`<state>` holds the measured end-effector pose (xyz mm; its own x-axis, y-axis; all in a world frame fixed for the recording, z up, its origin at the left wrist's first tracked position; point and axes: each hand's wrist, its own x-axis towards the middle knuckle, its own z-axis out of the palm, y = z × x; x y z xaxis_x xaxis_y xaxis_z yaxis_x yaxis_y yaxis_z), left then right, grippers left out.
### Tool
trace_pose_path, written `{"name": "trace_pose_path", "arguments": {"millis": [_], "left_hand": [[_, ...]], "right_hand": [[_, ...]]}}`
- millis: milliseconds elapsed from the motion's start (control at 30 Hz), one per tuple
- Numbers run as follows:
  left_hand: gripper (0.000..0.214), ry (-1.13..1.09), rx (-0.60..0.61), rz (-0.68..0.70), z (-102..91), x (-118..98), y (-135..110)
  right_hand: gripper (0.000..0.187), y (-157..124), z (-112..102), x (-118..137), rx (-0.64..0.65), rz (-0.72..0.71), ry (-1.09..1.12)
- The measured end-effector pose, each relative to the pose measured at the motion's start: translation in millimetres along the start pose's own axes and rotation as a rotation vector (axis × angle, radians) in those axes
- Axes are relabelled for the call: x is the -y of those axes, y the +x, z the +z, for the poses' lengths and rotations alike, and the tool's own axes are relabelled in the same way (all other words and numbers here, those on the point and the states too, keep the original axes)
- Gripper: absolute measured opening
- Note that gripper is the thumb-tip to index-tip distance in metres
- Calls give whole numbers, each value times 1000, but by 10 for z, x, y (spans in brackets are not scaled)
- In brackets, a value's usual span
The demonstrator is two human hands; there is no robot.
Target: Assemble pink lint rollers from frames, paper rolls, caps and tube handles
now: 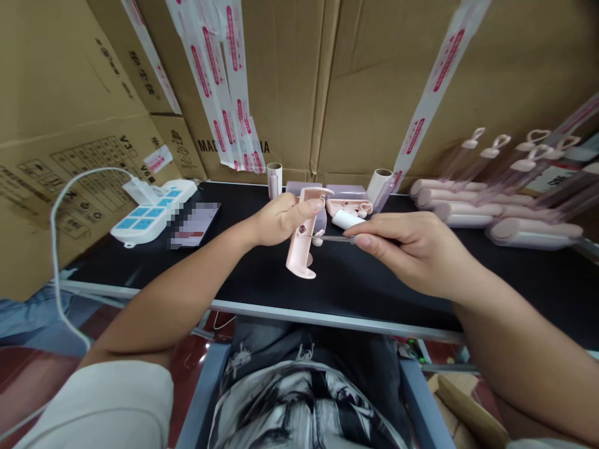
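My left hand (283, 219) is closed around a pale pink curved plastic shell (300, 252), held tilted above the black table, thumb on its upper part. In the shell's inner side is a dark round hole (302, 230). My right hand (407, 243) pinches a screwdriver (334, 238) with a thin shaft and a see-through handle. Its tip points left at the hole; whether it touches cannot be made out. A small pink piece (319, 238) shows just behind the shaft. Beside my right fingertips is a white cylinder (347, 219), partly hidden by them.
Behind the hands lie more pink parts (350, 207) and a lilac block (346, 191), between two upright tubes (274, 181) (380, 182). Several pink cylinders with looped tops (519, 215) fill the right side. A power strip (154, 215) and a phone (196, 224) lie left; cardboard walls (374, 87) enclose the back.
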<state>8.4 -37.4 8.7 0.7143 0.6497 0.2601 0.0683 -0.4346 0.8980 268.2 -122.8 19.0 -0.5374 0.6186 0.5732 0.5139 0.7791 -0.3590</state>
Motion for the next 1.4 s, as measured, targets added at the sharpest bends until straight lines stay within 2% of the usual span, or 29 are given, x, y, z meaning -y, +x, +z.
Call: {"name": "trace_pose_path", "arguments": {"millis": [167,333,500,833,1100,1200,1400], "left_hand": [[56,-6,-18,-34,-22,-50,-17],[66,9,1,-35,-3,-15,-22],[68,-45,42,-43,12,11,-24],[70,11,23,-18,-6,-9,-26],[67,101,5,37,-39,46,-24],[68,110,-6,40,-54,73,-23],[67,92,-13,37,-64,55,-26]], "right_hand": [[21,-16,-35,19,-64,33,-43],[22,-12,8,-7,-85,38,-37],[24,-12,-9,-35,-59,53,11],[27,-20,-19,-23,-39,101,22],[24,-13,-1,-72,-35,34,-36],[25,6,10,-146,-21,32,0],[32,47,52,-278,-9,144,166]]}}
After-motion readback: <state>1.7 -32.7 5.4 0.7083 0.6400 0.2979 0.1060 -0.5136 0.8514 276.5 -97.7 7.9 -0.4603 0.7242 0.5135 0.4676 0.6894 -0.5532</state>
